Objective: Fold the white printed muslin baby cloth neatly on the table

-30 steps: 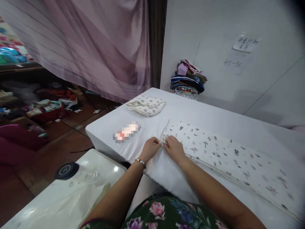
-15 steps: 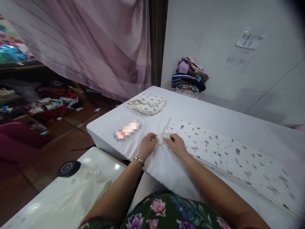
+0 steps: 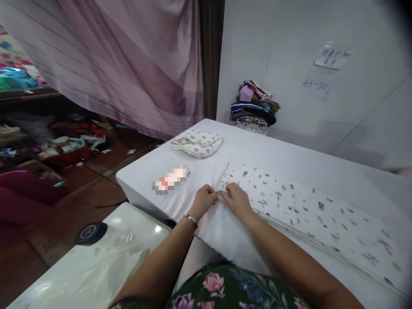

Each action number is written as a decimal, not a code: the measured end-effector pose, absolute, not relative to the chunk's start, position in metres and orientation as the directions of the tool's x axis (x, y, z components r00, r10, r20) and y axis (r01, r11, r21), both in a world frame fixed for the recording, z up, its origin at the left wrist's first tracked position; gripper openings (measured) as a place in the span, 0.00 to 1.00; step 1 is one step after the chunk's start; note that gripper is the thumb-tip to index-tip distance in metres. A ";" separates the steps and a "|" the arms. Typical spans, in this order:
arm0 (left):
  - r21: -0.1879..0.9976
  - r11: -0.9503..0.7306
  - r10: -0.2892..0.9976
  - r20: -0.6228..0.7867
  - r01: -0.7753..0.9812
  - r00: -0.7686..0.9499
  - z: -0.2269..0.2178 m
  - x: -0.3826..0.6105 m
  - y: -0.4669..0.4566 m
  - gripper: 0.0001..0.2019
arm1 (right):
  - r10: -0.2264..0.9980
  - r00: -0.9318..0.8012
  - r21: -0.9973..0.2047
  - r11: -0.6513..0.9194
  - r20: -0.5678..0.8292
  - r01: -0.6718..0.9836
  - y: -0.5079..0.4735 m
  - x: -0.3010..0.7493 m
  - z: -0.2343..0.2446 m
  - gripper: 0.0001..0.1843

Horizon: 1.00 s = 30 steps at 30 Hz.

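A long white cloth (image 3: 299, 210) with small grey and brown prints lies folded in a strip across the right side of the table. Both hands meet at its near left corner. My right hand (image 3: 237, 200) is closed, thumb and fingers pinching that corner. Just left of it, my left hand (image 3: 205, 200), with a bracelet at the wrist, is closed with its fingertips at the cloth's edge. What the left fingertips hold is too small to make out. Farther back on the table sits a folded printed cloth (image 3: 198, 143).
A blurred-out flat item (image 3: 170, 179) lies on the white-covered table (image 3: 141, 171). A lower white surface (image 3: 122, 236) at left bears a black round object (image 3: 91, 233) and clear plastic. A stack of folded clothes (image 3: 254, 107) stands by the wall; a pink curtain (image 3: 144, 56) hangs behind.
My left hand has moved slightly right to the cloth's corner, closing its fingers. My right hand has shifted a little and the bunched corner now lies flatter.
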<state>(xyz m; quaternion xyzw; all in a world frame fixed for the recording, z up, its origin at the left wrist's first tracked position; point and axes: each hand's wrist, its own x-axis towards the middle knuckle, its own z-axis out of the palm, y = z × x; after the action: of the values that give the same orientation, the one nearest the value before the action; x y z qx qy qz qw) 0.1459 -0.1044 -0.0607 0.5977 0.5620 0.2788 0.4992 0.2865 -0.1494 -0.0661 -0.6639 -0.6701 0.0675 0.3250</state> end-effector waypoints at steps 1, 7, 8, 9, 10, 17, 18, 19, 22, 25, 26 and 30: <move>0.936 0.185 0.943 -0.255 0.300 0.214 -0.062 0.147 -0.105 0.06 | 0.943 0.060 -0.491 0.115 0.326 0.863 -0.150 0.285 -0.067 0.05; 0.956 0.289 0.929 -0.292 0.048 0.229 -0.064 0.146 -0.110 0.13 | 0.950 0.010 -0.423 0.130 0.313 0.897 -0.153 0.279 -0.072 0.05; 0.955 0.295 0.924 -0.297 0.046 0.243 -0.064 0.145 -0.111 0.15 | 0.951 0.003 -0.409 0.131 0.310 0.903 -0.153 0.278 -0.072 0.05; 0.954 0.294 0.920 -0.299 0.057 0.255 -0.063 0.145 -0.111 0.18 | 0.952 -0.006 -0.396 0.134 0.307 0.908 -0.153 0.278 -0.073 0.05; 0.955 0.285 0.917 -0.296 0.078 0.268 -0.062 0.144 -0.111 0.21 | 0.952 -0.015 -0.387 0.139 0.306 0.912 -0.153 0.277 -0.073 0.04; 0.937 0.185 0.874 -0.294 0.296 0.386 -0.058 0.146 -0.105 0.25 | 0.933 -0.026 -0.440 0.194 0.359 0.877 -0.155 0.276 -0.078 0.02; 0.936 0.179 0.869 -0.295 0.304 0.396 -0.058 0.146 -0.104 0.26 | 0.932 -0.019 -0.462 0.196 0.361 0.865 -0.155 0.277 -0.078 0.02; 0.937 0.165 0.865 -0.287 0.307 0.412 -0.059 0.147 -0.104 0.27 | 0.933 -0.015 -0.483 0.200 0.360 0.853 -0.155 0.278 -0.077 0.03; 0.946 0.096 0.850 -0.240 0.310 0.469 -0.061 0.145 -0.103 0.31 | 0.939 -0.007 -0.521 0.198 0.344 0.830 -0.155 0.280 -0.075 0.04; 0.949 0.051 0.826 -0.214 0.310 0.521 -0.062 0.142 -0.102 0.28 | 0.943 0.009 -0.524 0.178 0.333 0.833 -0.154 0.280 -0.075 0.05; 0.951 0.045 0.821 -0.210 0.306 0.531 -0.062 0.142 -0.102 0.26 | 0.943 0.013 -0.521 0.172 0.332 0.836 -0.154 0.280 -0.075 0.05; 0.948 0.059 0.843 -0.215 0.312 0.493 -0.057 0.145 -0.102 0.20 | 0.943 -0.012 -0.502 0.187 0.331 0.844 -0.154 0.277 -0.075 0.06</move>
<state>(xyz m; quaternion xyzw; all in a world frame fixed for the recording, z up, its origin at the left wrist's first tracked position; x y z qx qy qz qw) 0.1449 -0.1017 -0.0574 0.6457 0.4470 0.2312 0.5743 0.2771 -0.1544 -0.0749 -0.6323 -0.7068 0.0809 0.3069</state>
